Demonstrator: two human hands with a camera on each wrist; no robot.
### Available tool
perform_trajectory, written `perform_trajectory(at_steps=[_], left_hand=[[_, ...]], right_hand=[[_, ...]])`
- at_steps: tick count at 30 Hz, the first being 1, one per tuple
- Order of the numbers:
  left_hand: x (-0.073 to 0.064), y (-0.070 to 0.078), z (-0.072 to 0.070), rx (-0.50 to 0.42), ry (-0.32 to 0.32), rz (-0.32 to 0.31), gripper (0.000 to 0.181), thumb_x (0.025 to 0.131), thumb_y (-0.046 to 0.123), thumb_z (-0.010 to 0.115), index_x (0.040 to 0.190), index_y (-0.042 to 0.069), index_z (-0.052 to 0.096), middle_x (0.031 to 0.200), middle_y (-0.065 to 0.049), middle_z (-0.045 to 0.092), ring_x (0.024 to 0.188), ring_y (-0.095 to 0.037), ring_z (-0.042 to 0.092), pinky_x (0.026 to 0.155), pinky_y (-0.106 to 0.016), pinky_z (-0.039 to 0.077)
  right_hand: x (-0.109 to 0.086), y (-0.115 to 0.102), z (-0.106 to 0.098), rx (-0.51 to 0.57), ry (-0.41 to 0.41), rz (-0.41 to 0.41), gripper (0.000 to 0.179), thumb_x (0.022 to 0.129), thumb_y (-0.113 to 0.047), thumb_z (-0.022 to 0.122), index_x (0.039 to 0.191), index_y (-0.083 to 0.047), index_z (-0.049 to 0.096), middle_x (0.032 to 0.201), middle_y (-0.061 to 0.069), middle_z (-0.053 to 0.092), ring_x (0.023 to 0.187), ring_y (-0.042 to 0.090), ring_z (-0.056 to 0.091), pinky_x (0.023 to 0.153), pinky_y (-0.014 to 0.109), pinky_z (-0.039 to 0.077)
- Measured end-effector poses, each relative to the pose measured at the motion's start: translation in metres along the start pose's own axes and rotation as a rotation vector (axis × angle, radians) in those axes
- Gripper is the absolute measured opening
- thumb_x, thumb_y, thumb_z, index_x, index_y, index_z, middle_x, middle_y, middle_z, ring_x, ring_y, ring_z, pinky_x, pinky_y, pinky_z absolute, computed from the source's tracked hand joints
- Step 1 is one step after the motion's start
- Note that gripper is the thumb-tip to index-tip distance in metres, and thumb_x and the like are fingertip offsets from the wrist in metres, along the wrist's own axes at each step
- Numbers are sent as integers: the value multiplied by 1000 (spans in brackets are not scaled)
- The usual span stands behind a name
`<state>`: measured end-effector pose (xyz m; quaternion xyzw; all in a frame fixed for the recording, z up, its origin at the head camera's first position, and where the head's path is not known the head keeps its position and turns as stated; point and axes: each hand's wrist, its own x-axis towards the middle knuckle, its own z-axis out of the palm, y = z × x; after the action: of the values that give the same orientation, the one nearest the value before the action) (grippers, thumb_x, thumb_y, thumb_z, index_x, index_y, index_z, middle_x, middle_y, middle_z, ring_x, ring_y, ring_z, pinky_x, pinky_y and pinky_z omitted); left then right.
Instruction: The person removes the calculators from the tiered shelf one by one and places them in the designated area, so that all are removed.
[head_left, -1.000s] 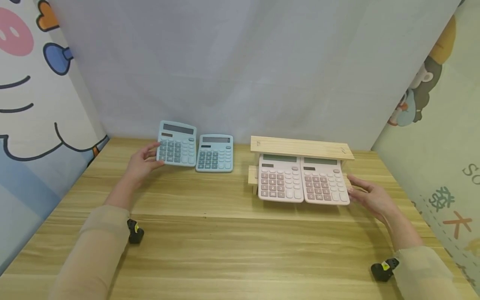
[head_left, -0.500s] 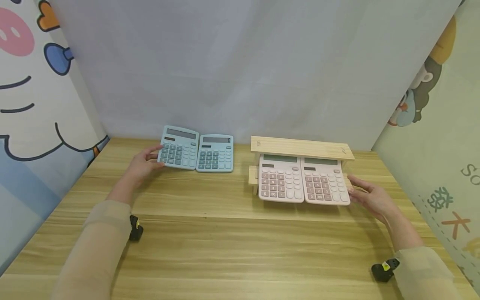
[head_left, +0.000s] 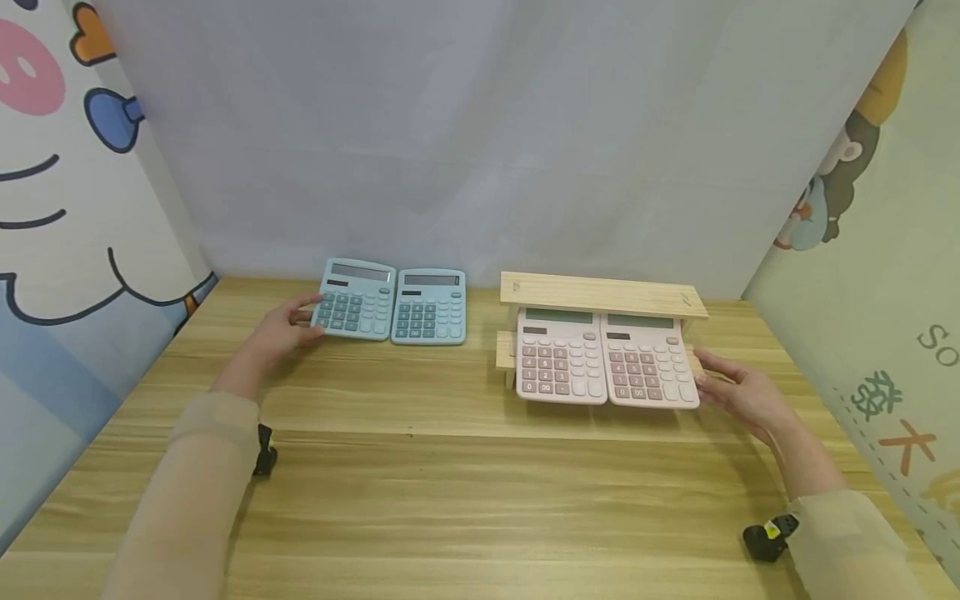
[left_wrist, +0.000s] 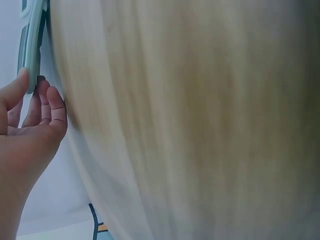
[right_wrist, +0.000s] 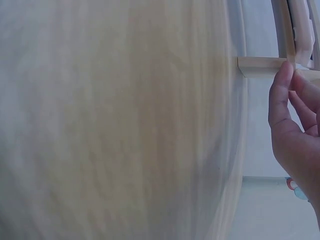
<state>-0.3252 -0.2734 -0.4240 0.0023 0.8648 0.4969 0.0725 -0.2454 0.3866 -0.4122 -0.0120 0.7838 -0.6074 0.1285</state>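
My left hand [head_left: 279, 333] pinches the left edge of a blue calculator [head_left: 352, 300], which lies slightly turned beside a second blue calculator [head_left: 429, 307]. In the left wrist view, the thumb is on one face of the calculator [left_wrist: 33, 52] and the fingers are behind it. Two pink calculators, a left one [head_left: 561, 358] and a right one [head_left: 651, 365], lean side by side on a small wooden rack [head_left: 603, 293]. My right hand [head_left: 742, 396] pinches the right end of the rack's lower board; the right wrist view shows thumb and finger on the wood [right_wrist: 262, 62].
All of it stands on a wood-grain table [head_left: 450, 500], towards the back edge. A pale cloth [head_left: 465, 150] hangs behind. Printed cartoon panels flank the table, one on the left [head_left: 90, 192] and one on the right [head_left: 877, 275].
The left blue calculator has come down from a raised, tilted pose to lie level with its neighbour, my left hand moving with it. My right hand and the rack have stayed put.
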Motion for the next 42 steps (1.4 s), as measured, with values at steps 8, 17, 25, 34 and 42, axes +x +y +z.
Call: perform_trajectory(at_steps=[8, 17, 25, 34, 42], left_hand=[[1, -6, -7, 111, -8, 16, 66, 94, 7, 55, 150, 5, 20, 141, -33, 35, 128, -42, 37, 108, -51, 32], [-1, -4, -9, 213, -3, 43, 63, 94, 6, 55, 148, 0, 23, 137, -36, 36, 124, -46, 39, 106, -55, 33], [-4, 2, -6, 288, 3, 52, 60, 94, 5, 53, 146, -3, 25, 138, -36, 33, 126, -49, 36, 106, -57, 33], [-6, 2, -5, 362, 6, 72, 59, 94, 11, 55, 144, -4, 28, 135, -35, 37, 125, -49, 38, 104, -58, 34], [-11, 8, -4, 339, 60, 80, 62, 92, 11, 58, 145, -1, 28, 134, -29, 39, 117, -43, 43, 97, -54, 41]], right_hand=[[1, -1, -1, -18, -3, -3, 73, 96, -19, 55, 148, 2, 10, 154, 26, -3, 95, -12, 54, 88, 13, 49], [0, -2, 0, -7, 5, 16, 72, 96, -18, 55, 149, 0, 10, 155, 25, -2, 95, -12, 55, 88, 14, 49], [-2, -3, 0, 16, -3, 17, 73, 96, -17, 55, 149, 0, 9, 154, 26, -5, 95, -11, 55, 88, 13, 49], [-3, -2, 0, -15, -1, 8, 73, 96, -19, 55, 149, -1, 10, 155, 26, -3, 95, -12, 54, 88, 12, 48], [-3, 0, -1, -30, -7, 8, 78, 93, -25, 59, 150, -3, 10, 155, 25, -5, 97, -14, 53, 90, 13, 48]])
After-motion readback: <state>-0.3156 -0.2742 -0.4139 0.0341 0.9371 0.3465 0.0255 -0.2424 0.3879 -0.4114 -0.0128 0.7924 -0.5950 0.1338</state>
